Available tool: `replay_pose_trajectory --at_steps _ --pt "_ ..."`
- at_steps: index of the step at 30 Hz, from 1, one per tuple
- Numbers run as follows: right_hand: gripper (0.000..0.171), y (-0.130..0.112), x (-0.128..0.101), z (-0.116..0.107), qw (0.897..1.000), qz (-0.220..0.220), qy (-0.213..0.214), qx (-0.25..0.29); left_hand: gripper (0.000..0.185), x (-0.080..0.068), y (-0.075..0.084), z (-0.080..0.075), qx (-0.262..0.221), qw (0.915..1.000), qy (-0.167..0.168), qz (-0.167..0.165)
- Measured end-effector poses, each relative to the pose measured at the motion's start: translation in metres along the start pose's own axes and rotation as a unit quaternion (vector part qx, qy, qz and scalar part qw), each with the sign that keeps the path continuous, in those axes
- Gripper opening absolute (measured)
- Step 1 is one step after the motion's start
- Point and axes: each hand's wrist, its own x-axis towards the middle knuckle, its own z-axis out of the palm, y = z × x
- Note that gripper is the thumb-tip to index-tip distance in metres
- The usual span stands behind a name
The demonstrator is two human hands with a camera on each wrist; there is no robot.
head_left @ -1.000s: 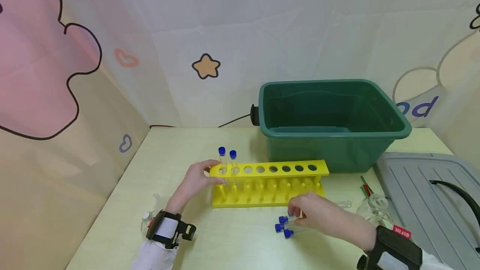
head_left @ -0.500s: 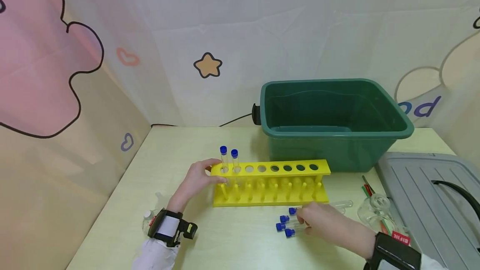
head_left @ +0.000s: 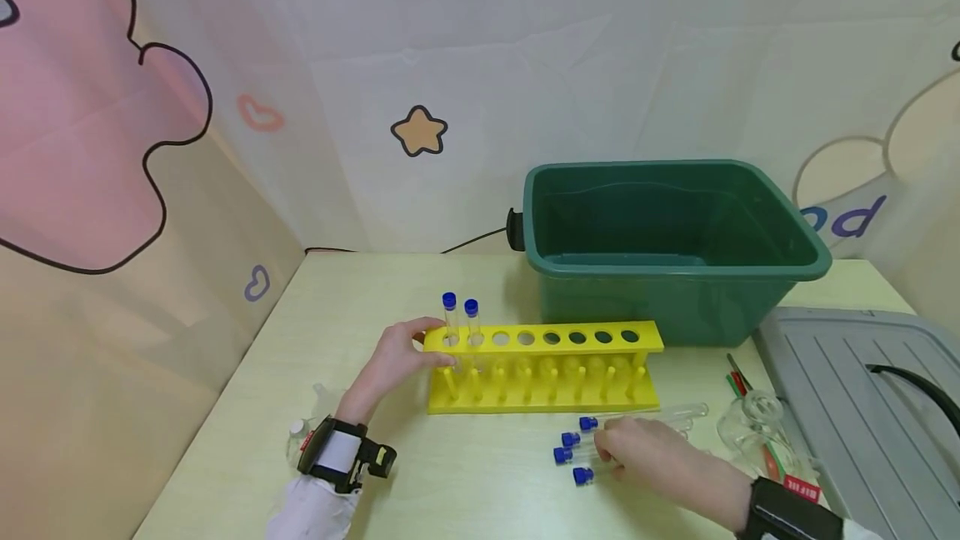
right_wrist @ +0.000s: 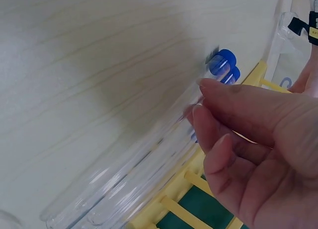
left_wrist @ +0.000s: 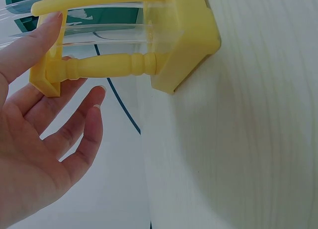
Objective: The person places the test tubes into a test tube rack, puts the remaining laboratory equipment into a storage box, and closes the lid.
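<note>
The rack point(head_left: 543, 365) is smooth, glossy yellow plastic with turned posts. The tubes point(head_left: 637, 423) look like clear, shiny glass or plastic, with matt blue plastic caps point(head_left: 588, 423). The table point(head_left: 480, 482) shows pale wood grain with a satin finish. The tub point(head_left: 675, 248) at right is glossy green plastic; the lid point(head_left: 847, 407) is matt grey plastic. The backdrop point(head_left: 337, 65) is soft printed cloth.

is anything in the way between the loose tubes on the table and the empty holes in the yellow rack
Nothing visible blocks it. The loose tubes lie on the table just in front of the yellow rack, under the right hand. Only the two leftmost holes hold capped tubes; the left hand rests on the rack's left end.
</note>
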Motion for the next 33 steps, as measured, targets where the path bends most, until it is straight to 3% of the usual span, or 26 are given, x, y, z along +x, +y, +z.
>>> replay_pose_trajectory --at_steps 12,19,27,33 --pt "0.023 -0.006 -0.003 0.01 0.998 -0.069 -0.001 -0.008 0.057 0.0 0.0 -0.001 0.003 1.0 0.004 0.003" --pt "0.018 -0.006 -0.006 0.008 0.997 -0.079 0.004 -0.011 0.057 0.0 0.001 0.0 0.0 1.0 0.001 0.003" --pt "0.02 -0.012 -0.009 -0.009 0.996 -0.084 0.029 -0.025 0.056 0.0 -0.001 0.001 -0.005 1.0 0.001 0.003" --pt "0.02 -0.018 -0.012 -0.031 0.992 -0.097 0.075 -0.009 0.056 0.0 -0.001 0.001 -0.005 1.0 0.002 0.007"
